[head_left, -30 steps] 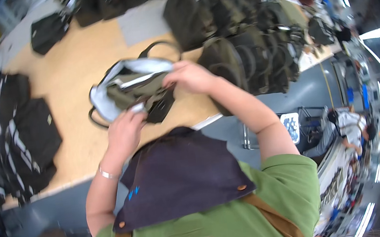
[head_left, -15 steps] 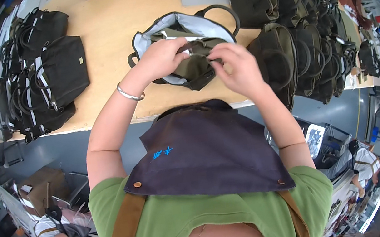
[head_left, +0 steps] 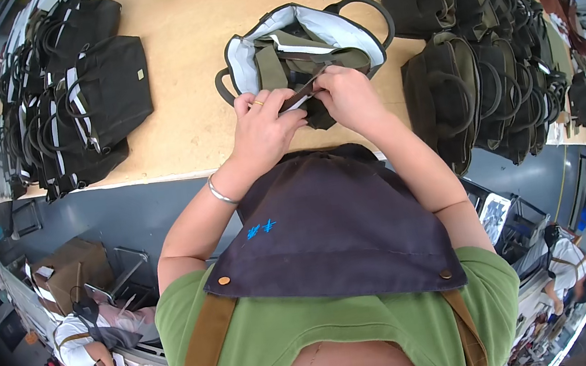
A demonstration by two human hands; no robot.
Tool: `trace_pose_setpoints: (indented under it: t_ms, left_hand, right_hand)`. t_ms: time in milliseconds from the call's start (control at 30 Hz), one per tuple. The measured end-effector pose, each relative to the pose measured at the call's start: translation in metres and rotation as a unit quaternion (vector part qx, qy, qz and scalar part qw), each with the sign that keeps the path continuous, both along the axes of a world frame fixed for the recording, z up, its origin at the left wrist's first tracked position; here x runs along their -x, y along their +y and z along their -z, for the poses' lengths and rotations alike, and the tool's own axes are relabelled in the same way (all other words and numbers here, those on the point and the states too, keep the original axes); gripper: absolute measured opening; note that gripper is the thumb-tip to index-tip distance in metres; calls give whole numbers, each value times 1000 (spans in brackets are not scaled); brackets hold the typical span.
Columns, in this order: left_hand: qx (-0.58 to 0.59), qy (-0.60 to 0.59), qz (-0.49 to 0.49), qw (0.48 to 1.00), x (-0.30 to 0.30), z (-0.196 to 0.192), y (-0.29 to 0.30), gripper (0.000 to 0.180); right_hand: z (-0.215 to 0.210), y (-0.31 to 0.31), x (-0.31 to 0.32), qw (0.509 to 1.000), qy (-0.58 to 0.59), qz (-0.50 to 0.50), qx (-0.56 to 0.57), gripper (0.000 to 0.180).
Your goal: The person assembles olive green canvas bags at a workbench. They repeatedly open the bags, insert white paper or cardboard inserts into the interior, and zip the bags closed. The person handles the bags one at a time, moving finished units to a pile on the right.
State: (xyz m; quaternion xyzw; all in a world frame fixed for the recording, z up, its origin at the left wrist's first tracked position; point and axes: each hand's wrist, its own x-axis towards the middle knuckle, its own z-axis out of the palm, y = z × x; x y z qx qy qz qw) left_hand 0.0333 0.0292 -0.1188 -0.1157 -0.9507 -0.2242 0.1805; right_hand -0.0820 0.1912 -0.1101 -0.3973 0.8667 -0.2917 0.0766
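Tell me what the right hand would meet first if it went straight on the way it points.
Past the brown strip at its fingertips, the right hand would probably first meet the olive fabric inside the open bag, though its depth there is hard to judge.

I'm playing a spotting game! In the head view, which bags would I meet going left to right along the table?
Grouped black handbags → pale-lined open handbag → grouped dark olive handbags.
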Motion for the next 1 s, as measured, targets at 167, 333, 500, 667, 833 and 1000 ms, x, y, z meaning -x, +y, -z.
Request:
trace_pose_setpoints:
  t_ms: [167,333,500,667,833,1000]
  left_hand:
    - [-47,-11,-23,999,4,2,4,11]
    - [0,-32,-47,998,7,0,3,12]
    - [-19,-32,-15,999,26,-32,-7,13]
    - [-37,-39,43,998,48,-97,-19,16]
    - [-31,-70,69,995,52,-101,-20,18]
    - [-18,-74,84,994,51,-102,-20,18]
  right_hand:
    - [9,5,-1,998,-50,-28,-15,10]
    - [10,11,6,996,-75,-48,0,9]
    - [-29,10,21,993,-94,-69,15,10]
    - [-92,16,35,974,-200,-95,57,9]
    - [-98,20,34,968,-221,-116,36,9]
    - [-97,21,34,972,-203,-115,1,8]
